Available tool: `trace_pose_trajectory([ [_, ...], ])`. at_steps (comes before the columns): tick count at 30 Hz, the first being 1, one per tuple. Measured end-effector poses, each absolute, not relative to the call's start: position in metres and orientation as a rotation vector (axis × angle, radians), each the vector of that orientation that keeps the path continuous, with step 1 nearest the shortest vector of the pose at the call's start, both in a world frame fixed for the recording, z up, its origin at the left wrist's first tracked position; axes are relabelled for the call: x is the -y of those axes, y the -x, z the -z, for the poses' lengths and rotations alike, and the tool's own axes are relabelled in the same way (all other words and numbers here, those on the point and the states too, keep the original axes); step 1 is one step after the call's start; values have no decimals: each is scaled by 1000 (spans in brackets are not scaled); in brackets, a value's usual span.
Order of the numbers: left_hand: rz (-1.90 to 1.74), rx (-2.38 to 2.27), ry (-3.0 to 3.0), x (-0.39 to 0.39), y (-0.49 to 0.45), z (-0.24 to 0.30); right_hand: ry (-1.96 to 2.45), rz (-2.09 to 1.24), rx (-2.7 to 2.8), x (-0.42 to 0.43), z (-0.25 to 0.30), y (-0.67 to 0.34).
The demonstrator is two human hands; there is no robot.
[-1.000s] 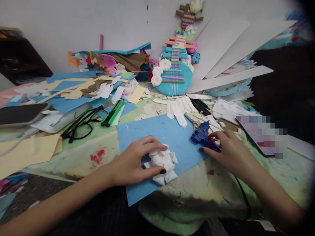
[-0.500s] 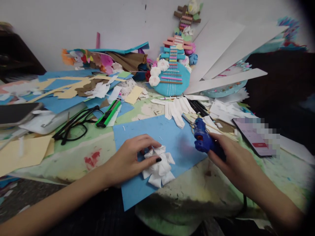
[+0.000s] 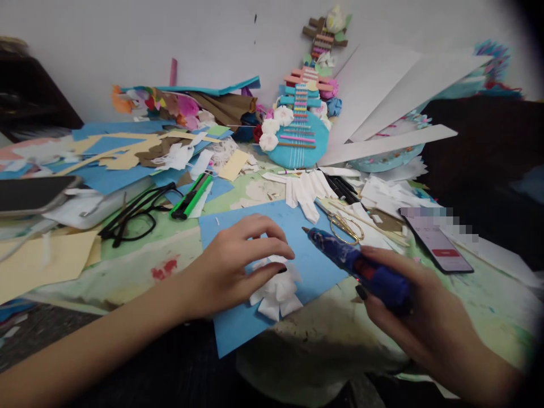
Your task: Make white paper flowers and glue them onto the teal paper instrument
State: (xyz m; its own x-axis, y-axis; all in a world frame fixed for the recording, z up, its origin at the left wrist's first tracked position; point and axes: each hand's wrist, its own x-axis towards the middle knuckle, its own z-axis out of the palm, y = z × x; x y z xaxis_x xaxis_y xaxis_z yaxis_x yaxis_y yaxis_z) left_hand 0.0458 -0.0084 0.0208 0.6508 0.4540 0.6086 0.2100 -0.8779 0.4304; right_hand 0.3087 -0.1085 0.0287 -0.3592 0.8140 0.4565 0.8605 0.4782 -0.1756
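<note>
A white folded-paper flower (image 3: pixel 277 299) lies on a sheet of blue paper (image 3: pixel 238 335) near the table's front edge. My left hand (image 3: pixel 236 266) hovers over the flower, fingers curved and apart, covering its upper left petals. Whether the thumb tip touches a petal is hard to tell. In my right hand (image 3: pixel 429 317) is a blue hot glue gun (image 3: pixel 335 249), its nozzle pointing left and up, to the right of the flower. Gold-handled scissors (image 3: pixel 346 228) lie just beyond the gun.
Black glasses (image 3: pixel 138 224) and a green utility knife (image 3: pixel 191 197) lie to the left. A phone (image 3: pixel 437 241) lies at the right. White paper strips (image 3: pixel 304 192) sit behind the blue sheet. A decorated turquoise paper instrument (image 3: pixel 300 139) leans on the wall.
My left hand has lifted slightly off the flower and its fingers have spread. The glue gun has swung from facing away to pointing left toward the flower, uncovering the scissors.
</note>
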Motion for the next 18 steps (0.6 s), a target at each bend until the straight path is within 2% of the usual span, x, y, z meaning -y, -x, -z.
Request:
trace_pose_trajectory([
  [3,-946,-516,-2515,3,-42,-19,1421,92,2099,110,-37,-307],
  [14,-1048,-361,-2447,1,-45,-44,1431,-189,2196,111,-66,-295],
  [18,-958,-232,-2488,5,-51,-56,1418,-450,2113,105,-67,-286],
])
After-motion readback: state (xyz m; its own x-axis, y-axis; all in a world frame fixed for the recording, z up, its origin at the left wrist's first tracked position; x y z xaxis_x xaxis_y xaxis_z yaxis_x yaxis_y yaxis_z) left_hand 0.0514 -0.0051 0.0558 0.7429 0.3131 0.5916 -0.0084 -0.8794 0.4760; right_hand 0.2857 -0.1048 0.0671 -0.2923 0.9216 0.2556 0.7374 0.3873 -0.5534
